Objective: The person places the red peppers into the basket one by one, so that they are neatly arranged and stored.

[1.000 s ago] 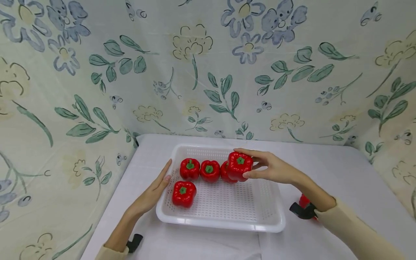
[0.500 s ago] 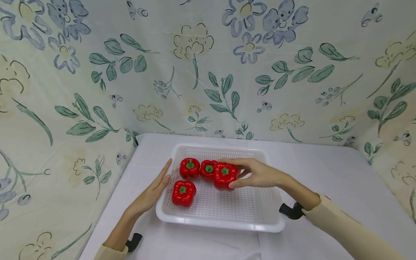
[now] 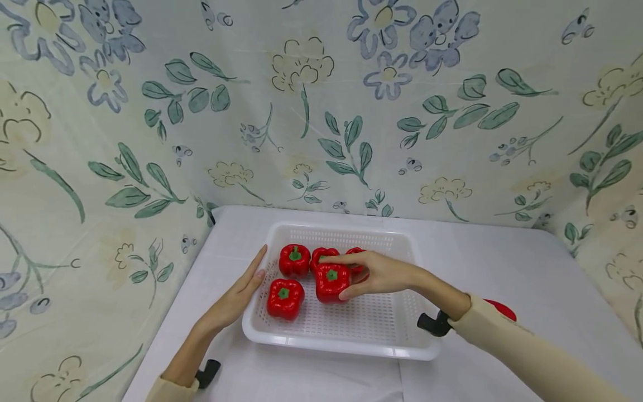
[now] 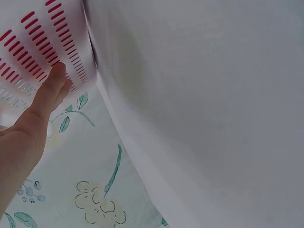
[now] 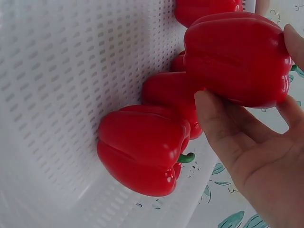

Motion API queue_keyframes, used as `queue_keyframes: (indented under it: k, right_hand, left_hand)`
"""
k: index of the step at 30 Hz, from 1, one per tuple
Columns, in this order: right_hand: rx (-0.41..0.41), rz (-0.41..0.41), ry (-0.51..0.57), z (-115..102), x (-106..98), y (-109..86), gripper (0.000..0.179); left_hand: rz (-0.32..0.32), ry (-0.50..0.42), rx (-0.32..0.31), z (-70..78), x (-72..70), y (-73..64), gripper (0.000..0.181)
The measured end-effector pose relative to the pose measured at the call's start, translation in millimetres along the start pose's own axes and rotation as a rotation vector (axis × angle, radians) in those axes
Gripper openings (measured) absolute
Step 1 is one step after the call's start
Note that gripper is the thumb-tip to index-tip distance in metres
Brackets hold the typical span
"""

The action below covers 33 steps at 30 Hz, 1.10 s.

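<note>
My right hand (image 3: 379, 273) grips a red bell pepper (image 3: 331, 285) with a green stem, thumb on the near side and fingers on the far side. The pepper is held over the middle of a white perforated plastic basket (image 3: 341, 350). Three peppers stand in a row at the basket's back: a left one (image 3: 294, 261), a middle one (image 3: 322, 255) and a right one (image 3: 356, 251), the last two partly covered. Another pepper (image 3: 285, 300) sits at the front left. My left hand (image 3: 233, 298), fingers straight, rests against the basket's slotted left wall (image 4: 47, 38).
A red object (image 3: 502, 309) on the table to the right is mostly hidden by my right sleeve (image 3: 517, 335). The table wears a white cloth (image 3: 482, 251). Behind it hangs a floral curtain (image 3: 301, 145).
My right hand has carried its pepper left and toward the front of the basket, uncovering part of the back row's right pepper. My left hand keeps its place.
</note>
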State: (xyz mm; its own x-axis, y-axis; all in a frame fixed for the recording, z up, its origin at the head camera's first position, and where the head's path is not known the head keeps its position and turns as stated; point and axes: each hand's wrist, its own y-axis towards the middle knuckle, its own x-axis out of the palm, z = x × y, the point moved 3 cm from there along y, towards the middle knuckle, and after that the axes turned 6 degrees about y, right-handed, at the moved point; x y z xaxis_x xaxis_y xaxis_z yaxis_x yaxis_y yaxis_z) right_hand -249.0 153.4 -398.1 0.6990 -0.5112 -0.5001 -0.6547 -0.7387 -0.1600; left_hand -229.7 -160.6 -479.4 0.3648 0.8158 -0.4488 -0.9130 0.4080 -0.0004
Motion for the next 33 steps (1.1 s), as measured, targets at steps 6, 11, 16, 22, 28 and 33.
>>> queue_keyframes:
  k: [6, 11, 16, 22, 28, 33]
  right_hand:
    - [0.008, -0.033, -0.041, 3.3, 3.7, 7.7, 0.073]
    - [0.025, -0.076, -0.014, 6.5, 8.2, 13.3, 0.073]
    - [0.011, -0.128, 0.013, 10.9, 14.0, 17.9, 0.073]
    - [0.001, -0.168, 0.023, 14.6, 19.8, 21.7, 0.073]
    - [0.031, -0.185, 0.04, 22.3, 23.8, 25.7, 0.073]
    - [0.016, -0.199, 0.054, 26.7, 24.0, 29.4, 0.074]
  left_hand:
    - [0.002, 0.001, 0.004, 0.2, -0.6, -0.2, 0.06]
    - [0.003, 0.001, 0.001, -0.9, -0.2, 0.8, 0.06]
    - [0.0, -0.001, -0.002, -2.1, 0.6, 1.7, 0.06]
    - [-0.004, -0.005, -0.001, -1.6, 0.1, 1.1, 0.06]
    - [-0.005, -0.003, 0.003, -1.3, -0.9, 0.8, 0.06]
    - [-0.002, -0.003, -0.004, -1.7, -0.9, 1.1, 0.06]
